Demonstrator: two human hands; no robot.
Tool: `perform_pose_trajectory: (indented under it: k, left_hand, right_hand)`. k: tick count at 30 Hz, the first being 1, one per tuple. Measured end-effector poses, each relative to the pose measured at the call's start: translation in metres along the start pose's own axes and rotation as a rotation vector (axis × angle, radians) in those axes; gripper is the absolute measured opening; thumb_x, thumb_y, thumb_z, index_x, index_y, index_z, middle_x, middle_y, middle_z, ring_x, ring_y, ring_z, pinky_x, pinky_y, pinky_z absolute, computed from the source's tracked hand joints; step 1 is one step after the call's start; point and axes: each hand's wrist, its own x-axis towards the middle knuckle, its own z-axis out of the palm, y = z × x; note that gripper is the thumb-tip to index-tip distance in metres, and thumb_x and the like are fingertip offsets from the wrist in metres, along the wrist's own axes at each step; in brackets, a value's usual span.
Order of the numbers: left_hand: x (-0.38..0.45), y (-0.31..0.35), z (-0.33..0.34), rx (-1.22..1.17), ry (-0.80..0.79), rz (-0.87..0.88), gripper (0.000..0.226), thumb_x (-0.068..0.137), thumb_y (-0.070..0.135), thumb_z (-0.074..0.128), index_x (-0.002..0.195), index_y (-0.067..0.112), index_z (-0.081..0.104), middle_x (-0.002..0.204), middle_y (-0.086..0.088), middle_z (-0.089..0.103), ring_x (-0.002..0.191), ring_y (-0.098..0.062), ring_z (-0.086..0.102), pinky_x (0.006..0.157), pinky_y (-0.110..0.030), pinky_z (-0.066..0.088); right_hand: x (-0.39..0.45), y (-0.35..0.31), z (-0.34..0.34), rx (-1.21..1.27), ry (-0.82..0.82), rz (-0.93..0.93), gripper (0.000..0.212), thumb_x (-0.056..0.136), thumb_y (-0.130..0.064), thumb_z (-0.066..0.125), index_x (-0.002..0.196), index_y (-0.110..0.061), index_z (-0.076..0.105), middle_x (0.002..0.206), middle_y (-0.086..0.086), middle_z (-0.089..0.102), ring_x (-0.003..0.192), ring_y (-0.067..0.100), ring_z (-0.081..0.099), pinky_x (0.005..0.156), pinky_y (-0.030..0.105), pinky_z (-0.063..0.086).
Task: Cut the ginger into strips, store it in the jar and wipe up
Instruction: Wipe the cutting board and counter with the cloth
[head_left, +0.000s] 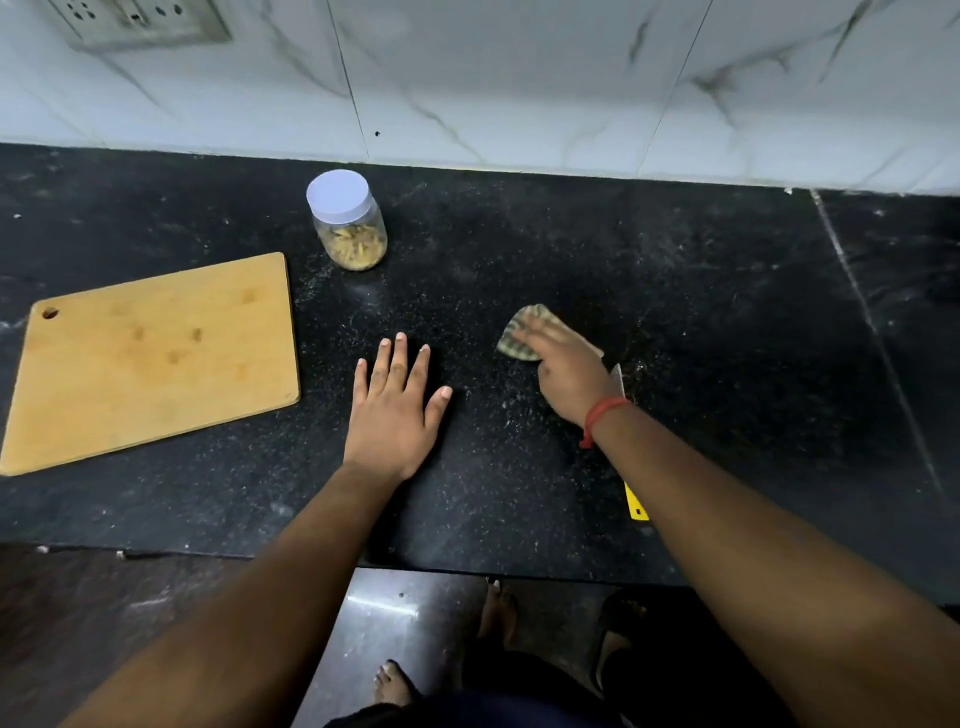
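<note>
A clear jar (351, 228) with a pale lid stands upright near the back of the black counter (675, 312), with ginger strips inside. My right hand (566, 371) presses a folded striped cloth (522, 332) flat onto the counter, fingers spread over it. My left hand (397, 405) lies flat on the counter, palm down, fingers apart, holding nothing. A knife with a yellow handle (636, 503) lies under my right forearm; only its handle end and a bit of its blade (617, 379) show.
A bare wooden cutting board (150, 358) lies at the left, beside the jar. A white marble wall (519, 88) with a socket plate (140, 21) backs the counter. Small specks dot the counter. Below the front edge are the floor and my feet (395, 680).
</note>
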Motion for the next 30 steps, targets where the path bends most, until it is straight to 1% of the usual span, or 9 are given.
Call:
perform_pose_trajectory:
  k: [5,13,16,18,21,24,26,28,30]
  left_hand:
    - [-0.003,-0.008,-0.005,-0.001,-0.019,0.007,0.075,0.1,0.062,0.005,0.162,0.021,0.016,0.169,-0.009,0.003,0.156,-0.023,-0.007,0.126,-0.049,-0.001]
    - [-0.028,-0.027,-0.01,-0.016,-0.042,0.031,0.078,0.099,0.063,0.003,0.162,0.02,0.017,0.169,-0.01,0.004,0.157,-0.024,-0.005,0.126,-0.049,0.0]
    - [-0.038,-0.032,-0.012,-0.019,-0.047,0.045,0.077,0.099,0.063,0.003,0.162,0.02,0.017,0.169,-0.01,0.004,0.157,-0.024,-0.004,0.126,-0.049,0.0]
    - [-0.044,-0.037,-0.012,-0.022,-0.05,0.054,0.078,0.099,0.063,0.002,0.162,0.02,0.017,0.169,-0.01,0.004,0.157,-0.024,-0.005,0.126,-0.049,0.0]
    - [-0.052,-0.041,-0.014,-0.024,-0.053,0.067,0.079,0.098,0.064,0.001,0.162,0.02,0.017,0.169,-0.009,0.004,0.157,-0.024,-0.004,0.126,-0.048,-0.001]
    - [-0.056,-0.045,-0.014,-0.027,-0.053,0.068,0.079,0.098,0.064,0.002,0.162,0.02,0.016,0.169,-0.01,0.004,0.157,-0.024,-0.004,0.126,-0.048,-0.002]
    - [-0.057,-0.046,-0.013,-0.02,-0.05,0.057,0.079,0.098,0.064,0.001,0.162,0.021,0.015,0.169,-0.009,0.003,0.156,-0.024,-0.005,0.126,-0.048,-0.001]
    - [-0.057,-0.047,-0.014,-0.017,-0.046,0.043,0.079,0.098,0.064,0.001,0.162,0.021,0.015,0.169,-0.009,0.003,0.156,-0.024,-0.006,0.126,-0.049,-0.001]
    - [-0.054,-0.047,-0.015,-0.02,-0.04,0.032,0.079,0.098,0.064,0.001,0.162,0.021,0.015,0.169,-0.009,0.003,0.156,-0.024,-0.005,0.126,-0.049,-0.001]
  right_hand:
    - [-0.054,-0.03,0.019,0.064,-0.058,-0.071,0.065,0.086,0.016,0.041,0.141,-0.015,0.057,0.156,0.001,0.039,0.146,0.013,0.031,0.118,0.014,0.01]
    - [-0.14,-0.079,0.057,0.161,-0.094,-0.163,0.058,0.076,0.012,0.048,0.122,-0.015,0.072,0.143,-0.001,0.056,0.134,0.012,0.049,0.118,0.028,0.032]
    - [-0.166,-0.1,0.065,0.229,-0.153,-0.165,0.054,0.075,0.006,0.045,0.114,-0.015,0.075,0.136,-0.003,0.062,0.129,0.009,0.053,0.115,0.019,0.031]
    - [-0.181,-0.115,0.066,0.314,-0.199,-0.167,0.049,0.077,0.008,0.047,0.109,-0.013,0.077,0.129,-0.004,0.067,0.124,0.006,0.057,0.112,0.019,0.035]
    - [-0.192,-0.131,0.056,0.633,-0.248,-0.057,0.053,0.077,0.018,0.042,0.11,-0.007,0.076,0.123,-0.005,0.07,0.12,0.006,0.061,0.109,0.025,0.042]
    - [-0.177,-0.133,0.034,1.044,0.019,0.244,0.06,0.077,0.026,0.033,0.116,0.0,0.07,0.117,-0.005,0.073,0.115,0.009,0.065,0.102,0.024,0.047]
    - [-0.147,-0.118,0.019,1.219,0.24,0.459,0.054,0.086,0.022,0.034,0.121,-0.002,0.066,0.117,0.006,0.073,0.113,0.017,0.066,0.101,0.035,0.051]
    - [-0.106,-0.097,0.005,1.254,0.374,0.585,0.045,0.092,0.015,0.037,0.123,-0.006,0.063,0.121,0.013,0.07,0.116,0.024,0.065,0.104,0.043,0.049]
    - [-0.063,-0.077,-0.007,1.106,0.434,0.615,0.041,0.095,0.007,0.041,0.122,-0.014,0.064,0.118,0.004,0.07,0.111,0.018,0.067,0.105,0.042,0.049]
